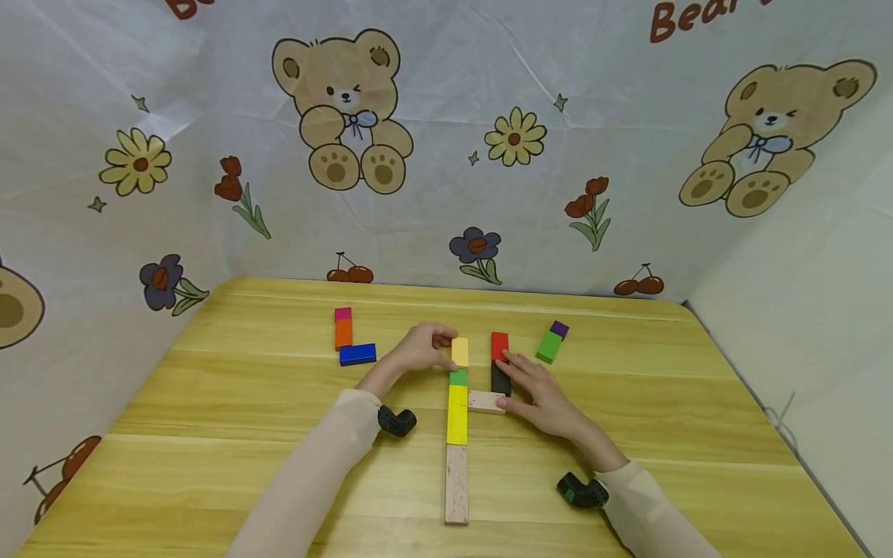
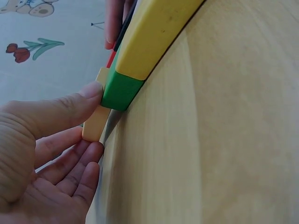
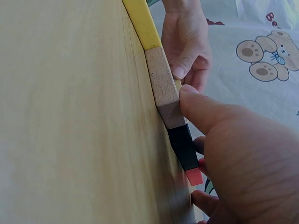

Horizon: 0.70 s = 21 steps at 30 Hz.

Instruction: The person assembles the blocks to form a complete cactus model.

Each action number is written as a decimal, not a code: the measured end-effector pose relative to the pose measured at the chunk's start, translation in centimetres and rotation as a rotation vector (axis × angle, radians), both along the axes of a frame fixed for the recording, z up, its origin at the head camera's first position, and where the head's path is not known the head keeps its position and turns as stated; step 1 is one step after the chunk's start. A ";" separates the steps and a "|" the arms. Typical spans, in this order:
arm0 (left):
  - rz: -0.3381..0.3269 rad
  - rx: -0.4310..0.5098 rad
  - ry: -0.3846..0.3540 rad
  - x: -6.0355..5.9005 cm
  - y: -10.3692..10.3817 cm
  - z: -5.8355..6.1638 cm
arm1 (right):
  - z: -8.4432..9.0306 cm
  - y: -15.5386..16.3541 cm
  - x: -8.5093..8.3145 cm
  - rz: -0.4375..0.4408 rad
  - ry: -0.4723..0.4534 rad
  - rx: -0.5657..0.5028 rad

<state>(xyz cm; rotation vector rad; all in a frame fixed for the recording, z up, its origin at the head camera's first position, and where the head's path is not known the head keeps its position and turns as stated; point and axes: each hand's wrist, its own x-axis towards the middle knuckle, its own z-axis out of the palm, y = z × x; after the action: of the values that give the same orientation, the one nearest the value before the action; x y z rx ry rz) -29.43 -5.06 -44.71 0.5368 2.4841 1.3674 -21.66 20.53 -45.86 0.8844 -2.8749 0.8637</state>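
Small pale yellow block (image 1: pixel 460 351) sits just above centre of the head view, at the top end of a straight line of blocks on the table (image 1: pixel 230 418); left hand (image 1: pixel 418 350) pinches it, thumb on one side & fingers curled on the other, seen close in the left wrist view (image 2: pixel 96 116). Directly below it, touching: green block (image 1: pixel 457 377), then long yellow block (image 1: pixel 456 415), then long plain wood block (image 1: pixel 456 484) running toward the bottom edge. Right hand (image 1: pixel 540 391), right of centre, lies mostly flat w/ fingers fairly straight; thumb tip presses the end of a short wood block (image 1: pixel 484 401) that butts sideways against the yellow one, fingers rest on the black block (image 1: pixel 499 380), w/ red block (image 1: pixel 498 346) just above it. Upper right of these: green block w/ purple end (image 1: pixel 551 342), apart. Left of centre: pink-and-orange block (image 1: pixel 343 328) and blue block (image 1: pixel 357 354) in an L. Bear-print cloth (image 1: pixel 446 139) behind.
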 end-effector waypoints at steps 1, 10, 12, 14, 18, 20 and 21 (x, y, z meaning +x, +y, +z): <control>0.000 -0.007 0.003 0.0 0.0 0.0 | 0.0 0.0 0.0 0.001 0.002 -0.001; -0.005 -0.055 -0.013 0.0 0.1 0.1 | -0.2 0.1 -0.2 0.011 0.017 -0.003; -0.004 -0.066 -0.019 0.0 0.2 0.2 | -0.3 0.1 -0.2 0.015 0.022 -0.004; -0.006 -0.078 -0.018 0.1 0.1 0.4 | -0.3 0.1 -0.3 0.016 0.022 -0.005; -0.031 -0.094 0.010 0.2 0.0 0.9 | -0.3 0.2 -0.3 0.014 0.022 -0.007; -0.045 -0.096 0.014 0.3 -0.1 1.0 | -0.2 0.2 -0.2 0.014 0.021 -0.007; -0.049 -0.091 0.013 0.3 -0.2 1.0 | -0.2 0.2 -0.2 0.014 0.020 -0.008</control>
<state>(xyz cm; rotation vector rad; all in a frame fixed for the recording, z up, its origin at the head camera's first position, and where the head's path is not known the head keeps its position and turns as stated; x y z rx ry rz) -29.17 -5.22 -43.71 0.5842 2.5119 1.2298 -21.87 20.70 -46.08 0.9077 -2.8500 0.8619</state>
